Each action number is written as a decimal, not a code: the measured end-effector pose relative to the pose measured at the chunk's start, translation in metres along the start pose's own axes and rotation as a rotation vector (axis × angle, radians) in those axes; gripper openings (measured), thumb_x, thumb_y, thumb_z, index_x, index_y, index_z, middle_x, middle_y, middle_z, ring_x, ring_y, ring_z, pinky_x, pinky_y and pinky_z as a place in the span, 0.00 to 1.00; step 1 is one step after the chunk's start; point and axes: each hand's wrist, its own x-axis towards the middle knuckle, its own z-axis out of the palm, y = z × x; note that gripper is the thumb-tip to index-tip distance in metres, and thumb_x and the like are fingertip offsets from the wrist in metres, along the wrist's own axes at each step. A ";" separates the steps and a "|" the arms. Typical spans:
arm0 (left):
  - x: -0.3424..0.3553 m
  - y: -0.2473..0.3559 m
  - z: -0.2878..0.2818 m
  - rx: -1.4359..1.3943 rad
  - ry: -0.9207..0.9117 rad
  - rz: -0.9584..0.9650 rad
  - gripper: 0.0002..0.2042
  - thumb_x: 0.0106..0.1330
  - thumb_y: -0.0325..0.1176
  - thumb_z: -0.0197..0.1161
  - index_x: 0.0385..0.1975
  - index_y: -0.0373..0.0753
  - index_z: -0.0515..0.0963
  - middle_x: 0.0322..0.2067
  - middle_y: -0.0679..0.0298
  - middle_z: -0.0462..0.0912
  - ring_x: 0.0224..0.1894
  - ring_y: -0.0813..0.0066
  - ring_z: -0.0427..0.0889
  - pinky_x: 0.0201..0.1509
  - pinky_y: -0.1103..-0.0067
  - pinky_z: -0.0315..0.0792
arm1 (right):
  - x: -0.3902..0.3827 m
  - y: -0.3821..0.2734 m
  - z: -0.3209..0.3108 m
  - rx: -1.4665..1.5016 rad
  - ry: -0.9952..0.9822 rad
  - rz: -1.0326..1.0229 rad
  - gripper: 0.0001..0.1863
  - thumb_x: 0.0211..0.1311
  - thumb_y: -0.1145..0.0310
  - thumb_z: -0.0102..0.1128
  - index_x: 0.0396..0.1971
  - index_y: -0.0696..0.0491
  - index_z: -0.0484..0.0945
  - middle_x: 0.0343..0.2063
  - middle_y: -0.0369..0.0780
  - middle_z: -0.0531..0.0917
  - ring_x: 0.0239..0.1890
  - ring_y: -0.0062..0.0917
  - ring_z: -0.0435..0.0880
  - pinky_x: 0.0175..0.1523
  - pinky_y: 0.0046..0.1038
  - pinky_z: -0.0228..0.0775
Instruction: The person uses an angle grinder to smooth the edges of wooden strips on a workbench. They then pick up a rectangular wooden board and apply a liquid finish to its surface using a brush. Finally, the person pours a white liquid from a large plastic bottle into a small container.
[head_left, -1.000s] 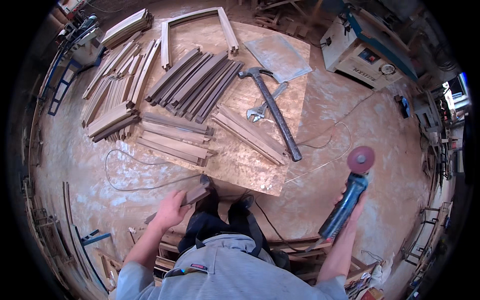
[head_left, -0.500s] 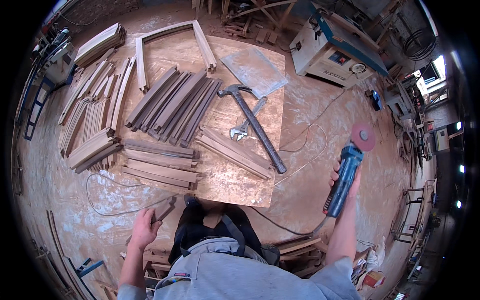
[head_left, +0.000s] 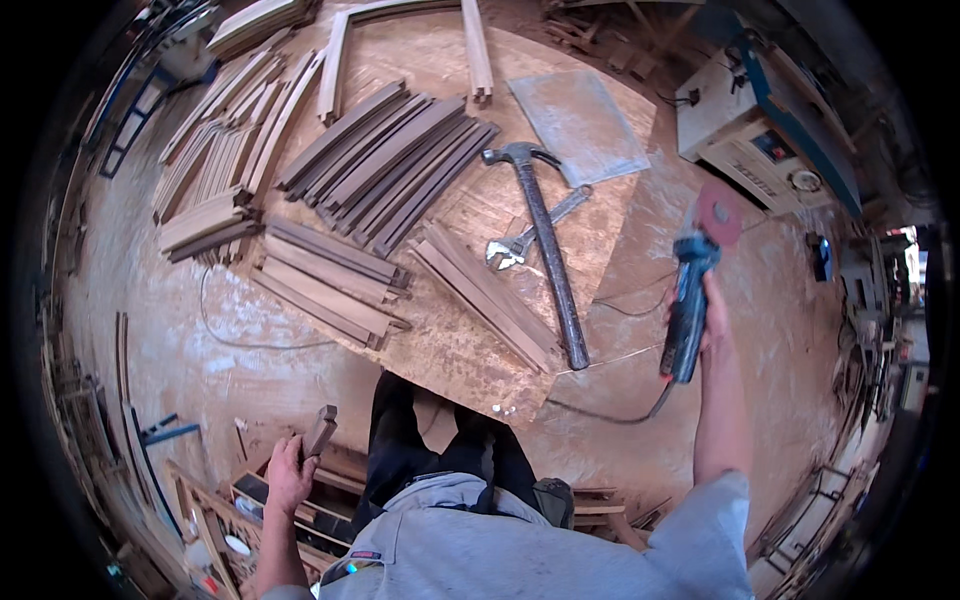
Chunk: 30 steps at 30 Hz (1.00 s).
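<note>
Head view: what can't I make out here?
In the head view:
Wooden piece: lower part, behind the left hand.
Right hand: palm, behind the angle grinder.
Wrench: mid-handle, under the hammer.
Pale frame: top, cut off by the upper edge.
Disc: blurred.

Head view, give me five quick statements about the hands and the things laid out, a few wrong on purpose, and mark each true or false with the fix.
1. The right hand holds an angle grinder. True.
2. The left hand is holding nothing. False: the left hand holds a piece of wood.
3. The hammer lies across the adjustable wrench. True.
4. The grinder's disc is bright green. False: the disc is reddish pink.
5. The flat greyish sheet lies left of the dark strips. False: the greyish sheet lies to the right of the dark strips.
</note>
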 end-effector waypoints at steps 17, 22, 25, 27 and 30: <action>-0.095 0.010 0.022 -0.052 0.053 -0.302 0.20 0.52 0.28 0.64 0.47 0.34 0.73 0.41 0.49 0.75 0.46 0.47 0.74 0.51 0.64 0.69 | 0.207 -0.049 0.140 -0.794 0.050 -0.201 0.25 0.53 0.46 0.68 0.29 0.56 0.78 0.18 0.36 0.76 0.16 0.22 0.75 0.20 0.26 0.67; -0.101 0.016 0.018 -0.039 0.061 -0.314 0.21 0.52 0.28 0.65 0.47 0.34 0.72 0.40 0.50 0.74 0.46 0.48 0.72 0.52 0.64 0.69 | 0.228 -0.049 0.180 -0.850 0.013 -0.261 0.26 0.52 0.49 0.70 0.29 0.60 0.76 0.20 0.38 0.77 0.17 0.24 0.77 0.21 0.30 0.70; -0.096 0.015 0.012 -0.007 0.054 -0.284 0.22 0.52 0.28 0.65 0.49 0.34 0.71 0.40 0.50 0.73 0.46 0.48 0.72 0.51 0.64 0.69 | 0.257 -0.059 0.165 -1.060 0.043 -0.337 0.29 0.52 0.45 0.68 0.30 0.63 0.80 0.22 0.40 0.80 0.22 0.24 0.79 0.26 0.29 0.71; -0.097 0.008 0.012 0.040 0.088 -0.247 0.23 0.52 0.27 0.65 0.50 0.34 0.71 0.41 0.50 0.73 0.45 0.48 0.73 0.51 0.64 0.70 | 0.252 -0.059 0.174 -1.059 0.023 -0.294 0.30 0.53 0.44 0.67 0.31 0.62 0.81 0.23 0.40 0.80 0.23 0.22 0.79 0.28 0.28 0.70; -0.079 0.013 0.000 0.033 0.098 -0.254 0.22 0.52 0.27 0.65 0.50 0.36 0.71 0.42 0.49 0.73 0.46 0.48 0.73 0.50 0.65 0.70 | 0.263 -0.063 0.168 -1.114 0.023 -0.375 0.30 0.53 0.45 0.66 0.34 0.64 0.80 0.26 0.42 0.82 0.26 0.26 0.82 0.31 0.30 0.72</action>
